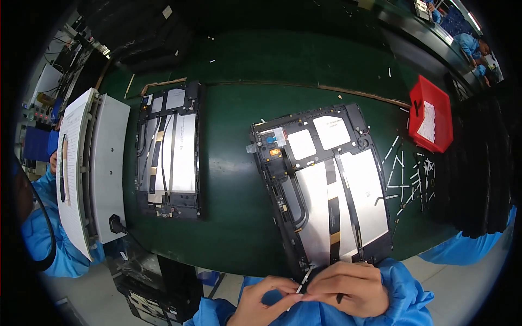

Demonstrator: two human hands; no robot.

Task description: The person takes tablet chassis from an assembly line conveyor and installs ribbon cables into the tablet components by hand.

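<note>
While a thin white strip (306, 275) is by the near edge of an opened device (312, 198), my left hand (263, 301) and right hand (350, 288) are together, pinching it. On the green worktop (231, 146), 1 similar device (185, 152) lies farther left and 1 red bin (444, 117) sits right.

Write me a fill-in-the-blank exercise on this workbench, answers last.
1. The left hand and right hand hold a thin strip, below sleeves coloured ____.
2. The opened device nearer these hands lies to the ____ of the other opened device.
3. The tabletop is ____.
4. The plastic bin is ____.

Missing words: blue; right; green; red.
</note>
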